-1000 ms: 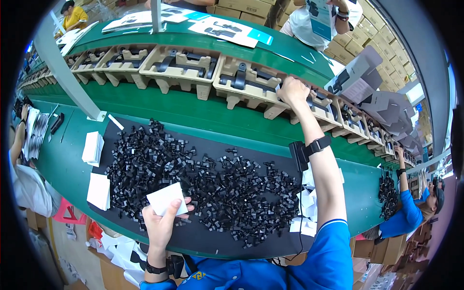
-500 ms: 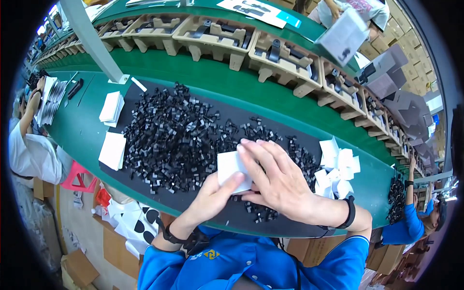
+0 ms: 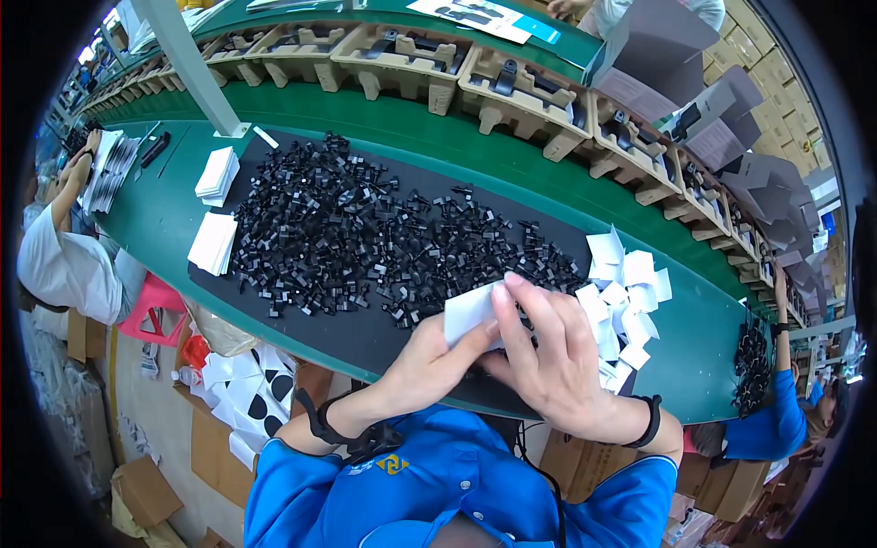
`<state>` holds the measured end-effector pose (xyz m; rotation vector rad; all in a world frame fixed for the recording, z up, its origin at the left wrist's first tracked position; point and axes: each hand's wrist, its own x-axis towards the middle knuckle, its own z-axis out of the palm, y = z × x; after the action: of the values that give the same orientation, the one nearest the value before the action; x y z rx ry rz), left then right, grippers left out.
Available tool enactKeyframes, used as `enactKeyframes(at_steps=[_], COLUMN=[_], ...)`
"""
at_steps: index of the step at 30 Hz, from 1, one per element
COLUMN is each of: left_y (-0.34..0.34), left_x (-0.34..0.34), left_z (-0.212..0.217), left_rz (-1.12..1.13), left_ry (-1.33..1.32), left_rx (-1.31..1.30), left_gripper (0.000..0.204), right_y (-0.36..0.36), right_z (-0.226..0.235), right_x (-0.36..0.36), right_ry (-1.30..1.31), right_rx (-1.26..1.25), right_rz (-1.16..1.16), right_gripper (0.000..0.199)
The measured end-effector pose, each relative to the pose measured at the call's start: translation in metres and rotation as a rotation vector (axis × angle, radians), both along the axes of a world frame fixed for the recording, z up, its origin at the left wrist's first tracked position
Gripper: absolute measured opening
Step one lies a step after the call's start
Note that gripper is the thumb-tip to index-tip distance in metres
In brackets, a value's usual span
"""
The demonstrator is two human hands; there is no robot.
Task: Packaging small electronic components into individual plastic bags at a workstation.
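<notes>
Grasping a white card (image 3: pixel 464 312), the left hand (image 3: pixel 427 367) has its thumb across the lower part of the card's face. Beside that grip, the right hand (image 3: pixel 555 370) curves over the card's right edge with its fingertips against it; whether those fingers pinch the card or only press on it, I cannot tell, since the hand hides that side.

A second ago the right hand was out at the tray line while the left held a card alone. Half a second later both hands had met at the card, and they are together now, with the card turned so that less of its face shows. This suggests that the handling has shifted from the trays to the card, as a two-handed job.

Beyond the grip, small black parts (image 3: pixel 365 239) lie heaped on a dark mat (image 3: pixel 333 340) on the green counter (image 3: pixel 690 354); the card is held above the near side of the mat. Just right of the grip are loose white papers (image 3: pixel 623 306), in a jumble. Well to the left of it stand two stacks of white cards, the nearer one (image 3: pixel 212 243) and the farther one (image 3: pixel 216 173). Farther out, past the heap, runs the row of moulded trays (image 3: pixel 559 144) with dark parts in them, and neither hand touches it.
</notes>
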<state>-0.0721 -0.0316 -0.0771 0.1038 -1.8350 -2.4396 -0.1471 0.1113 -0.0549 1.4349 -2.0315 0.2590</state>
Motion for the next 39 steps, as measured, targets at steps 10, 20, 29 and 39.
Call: enactKeyframes(at_steps=[10,20,29,39], left_y=[0.006,-0.008,-0.024,-0.053], left_x=[0.008,0.01,0.006,0.003], left_z=[-0.005,-0.003,-0.019,-0.025], left_rz=[-0.094,-0.307,-0.364,-0.135], left_ry=[0.014,-0.199,-0.062,-0.155], left_rx=[-0.038,-0.056,-0.419,-0.628], left_gripper=[0.032,0.033,0.041,0.036], right_y=[0.005,0.02,0.007,-0.015], right_z=[-0.005,0.031,0.037,-0.036], right_x=[0.005,-0.012,-0.028,-0.121], right_ry=[-0.042,-0.595,-1.499,-0.617], right_rx=[-0.105,-0.021,0.545,0.251], right_rz=[0.053,0.257,0.327,0.28], right_gripper=[0.06,0.027,0.018,0.041])
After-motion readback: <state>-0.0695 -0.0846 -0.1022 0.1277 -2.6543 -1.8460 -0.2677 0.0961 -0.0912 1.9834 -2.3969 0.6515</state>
